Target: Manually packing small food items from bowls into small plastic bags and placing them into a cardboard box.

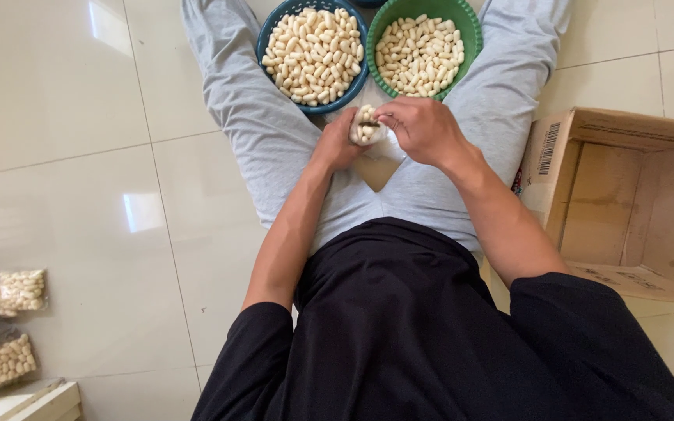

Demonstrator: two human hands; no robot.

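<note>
I sit on a tiled floor with my legs apart. My left hand point(338, 144) grips a small clear plastic bag point(367, 126) packed with pale, oval, peanut-like pieces. My right hand point(423, 129) pinches the top of that bag from the right, fingers closed on it. Just beyond my hands stand two round baskets between my legs. The blue basket point(266, 35) on the left and the green basket point(471, 31) on the right are both heaped with the same pale pieces.
An open cardboard box point(626, 203) lies on its side at my right. Several filled clear bags point(9, 323) lie on the floor at the far left, next to a wooden edge point(48, 401) at the bottom left corner.
</note>
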